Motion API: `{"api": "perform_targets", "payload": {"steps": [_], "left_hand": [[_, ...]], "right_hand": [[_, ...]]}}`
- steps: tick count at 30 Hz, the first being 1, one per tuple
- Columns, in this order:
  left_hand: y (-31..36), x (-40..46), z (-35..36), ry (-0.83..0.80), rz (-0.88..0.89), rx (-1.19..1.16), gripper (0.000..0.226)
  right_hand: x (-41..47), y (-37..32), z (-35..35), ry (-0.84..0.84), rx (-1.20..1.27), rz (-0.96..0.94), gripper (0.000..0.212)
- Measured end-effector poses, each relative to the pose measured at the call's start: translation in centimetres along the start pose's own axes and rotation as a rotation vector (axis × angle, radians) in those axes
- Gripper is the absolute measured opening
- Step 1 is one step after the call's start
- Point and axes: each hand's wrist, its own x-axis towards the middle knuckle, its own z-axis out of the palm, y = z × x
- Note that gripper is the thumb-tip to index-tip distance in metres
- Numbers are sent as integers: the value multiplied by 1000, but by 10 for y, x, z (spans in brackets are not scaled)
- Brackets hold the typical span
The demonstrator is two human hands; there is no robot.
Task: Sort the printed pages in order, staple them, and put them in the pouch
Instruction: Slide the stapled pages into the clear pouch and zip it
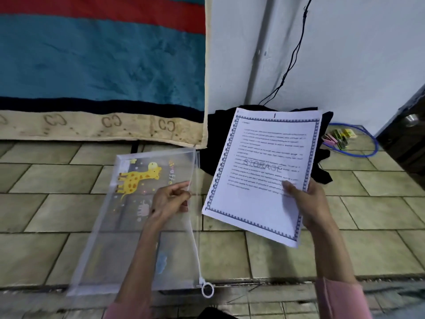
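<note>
A translucent zip pouch [128, 226] printed with a yellow giraffe is held above the tiled floor. My left hand [169, 200] pinches its upper layer near the zip edge on the right side. The white ring zip pull [207, 289] hangs at the pouch's lower right corner. My right hand [309, 203] grips the right edge of a stack of printed pages [259, 180], thumb on top. The top page has a blue patterned border and a grey "STORAGE" watermark. The stack is tilted and sits just right of the pouch, apart from it.
A striped blue and red blanket [101, 65] hangs at the back left. Dark cloth [216, 143] lies behind the pages. Coloured small items [338, 137] and a blue hoop [370, 148] lie on the floor at right, beside a dark cabinet [407, 134]. A black cable [296, 49] runs down the white wall.
</note>
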Motion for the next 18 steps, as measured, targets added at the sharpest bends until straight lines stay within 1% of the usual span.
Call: {"api": "perform_targets", "payload": {"steps": [2, 5, 9, 13, 15, 18], "left_hand": [[2, -2, 3, 3, -6, -12, 37], [4, -4, 6, 26, -9, -27, 37], [5, -1, 10, 92, 23, -26, 36], [8, 1, 22, 156, 64, -5, 34], [10, -2, 30, 168, 84, 7, 34], [13, -9, 38, 210, 113, 50, 32]], "right_hand": [[-2, 20, 18, 39, 59, 46, 24], [-15, 54, 46, 14, 68, 106, 24], [-28, 73, 56, -120, 103, 218, 25], [-29, 69, 50, -276, 139, 247, 23], [-27, 69, 47, -305, 140, 253, 24], [-24, 71, 42, -306, 147, 235, 27]]}}
